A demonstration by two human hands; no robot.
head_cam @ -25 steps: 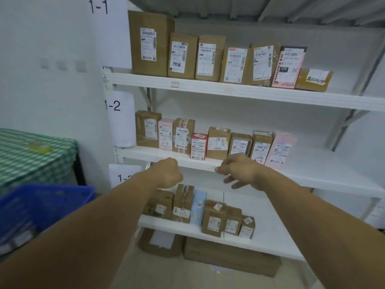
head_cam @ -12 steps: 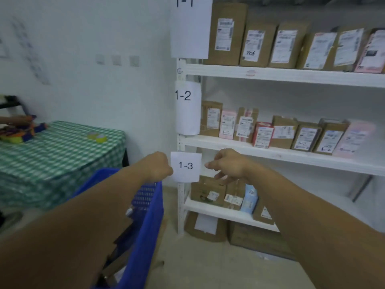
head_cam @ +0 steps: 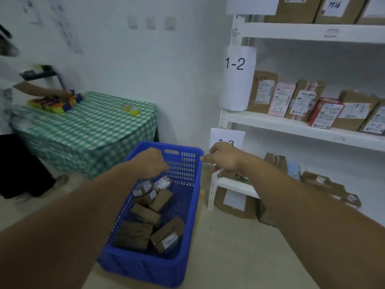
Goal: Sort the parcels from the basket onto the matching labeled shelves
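My left hand [head_cam: 152,163] hangs over the far end of the blue basket [head_cam: 192,207], knuckles up. Its fingers are curled under out of my sight, so I cannot tell whether it is closed. My right hand [head_cam: 226,159] is apart from it, just past the basket's far right corner, fingers loose and spread, holding nothing. The basket stands on the floor [head_cam: 239,257], its long axis running away from me. Inside, brown parcels [head_cam: 145,214] lie at mixed angles. The largest parcel [head_cam: 133,234] lies flat in the near left corner, long side across the basket. To the right, the shelf [head_cam: 291,127] under the 1-2 label [head_cam: 235,63] carries parcels standing on end. A green checked counter [head_cam: 93,126] stands beyond the basket's far end.
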